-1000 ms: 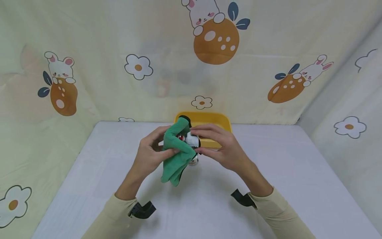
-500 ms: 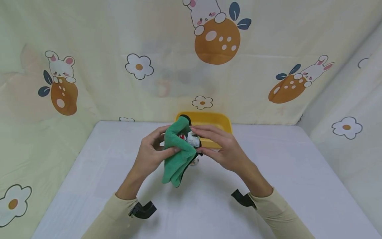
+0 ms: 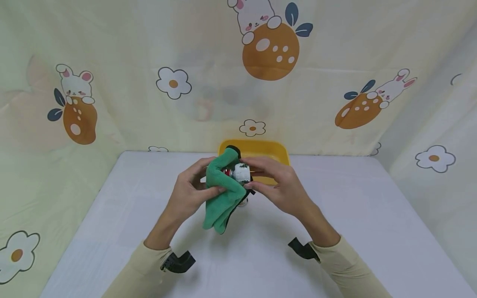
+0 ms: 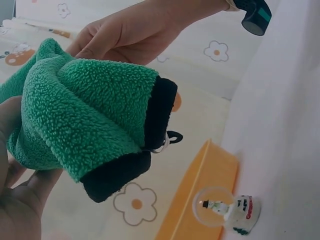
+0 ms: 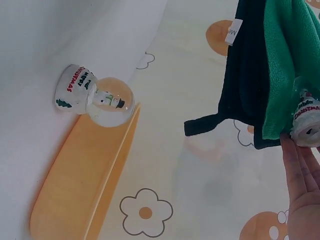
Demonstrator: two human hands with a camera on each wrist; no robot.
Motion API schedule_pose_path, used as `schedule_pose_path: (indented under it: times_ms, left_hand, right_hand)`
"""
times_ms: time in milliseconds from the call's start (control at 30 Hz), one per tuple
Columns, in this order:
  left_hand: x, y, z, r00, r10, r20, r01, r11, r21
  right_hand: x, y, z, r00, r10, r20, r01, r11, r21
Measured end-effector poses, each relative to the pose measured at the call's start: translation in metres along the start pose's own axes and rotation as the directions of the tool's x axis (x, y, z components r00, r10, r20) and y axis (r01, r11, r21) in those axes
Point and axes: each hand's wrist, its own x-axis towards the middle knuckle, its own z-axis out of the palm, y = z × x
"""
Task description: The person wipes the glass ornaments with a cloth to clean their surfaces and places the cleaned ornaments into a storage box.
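Note:
My left hand point(image 3: 186, 190) grips a green plush cloth point(image 3: 222, 198) with black edging, folded round the dome end of a snow globe point(image 3: 242, 173). The globe is tilted on its side, its white base toward my right hand point(image 3: 285, 182), whose thumb and fingers pinch the base. Red and green Christmas lettering on that base shows in the right wrist view, beside my fingertips point(image 5: 295, 155). The cloth point(image 4: 90, 110) hides most of the held globe in the left wrist view. A second snow globe point(image 5: 75, 90), with a snowman inside, stands upright on the table below.
A yellow tray point(image 3: 281, 151) stands at the table's back edge, behind my hands and close to the second globe. A patterned curtain point(image 3: 149, 111) hangs behind the white table point(image 3: 328, 215). Wrist cameras point(image 3: 179, 262) jut out from both sleeves.
My right fingers have shifted slightly back around the base, so more of its white side shows. The cloth and left hand have edged a little to the right.

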Motion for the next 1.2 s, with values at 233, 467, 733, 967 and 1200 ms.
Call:
schedule_pose_path:
  times_ms: [233,467,733,967,1200]
  left_hand:
    - [0.0003,-0.0001,0.0020,0.996,0.076,0.039,-0.078,0.996,0.040]
    - [0.0003,-0.0022,0.0040,0.986,0.162,0.039,-0.164,0.983,0.078]
    - [0.0005,-0.0022,0.0049,0.979,0.197,0.045,-0.202,0.972,0.121]
    - [-0.0002,-0.0038,0.0041,0.977,0.207,0.052,-0.213,0.958,0.190]
    - [0.0017,-0.0040,0.0034,0.974,0.222,0.039,-0.225,0.953,0.202]
  right_hand:
    - [-0.0019,0.0000,-0.0006,0.999,0.038,-0.006,-0.038,0.999,0.024]
    - [-0.0002,-0.0024,-0.0029,0.995,0.098,-0.004,-0.098,0.995,0.027]
    - [0.0026,-0.0024,-0.0059,0.984,0.176,0.023,-0.177,0.983,0.053]
    - [0.0043,-0.0037,-0.0068,0.947,0.306,0.096,-0.316,0.941,0.122]
    - [0.0041,-0.0045,-0.0083,0.921,0.368,0.124,-0.386,0.906,0.176]
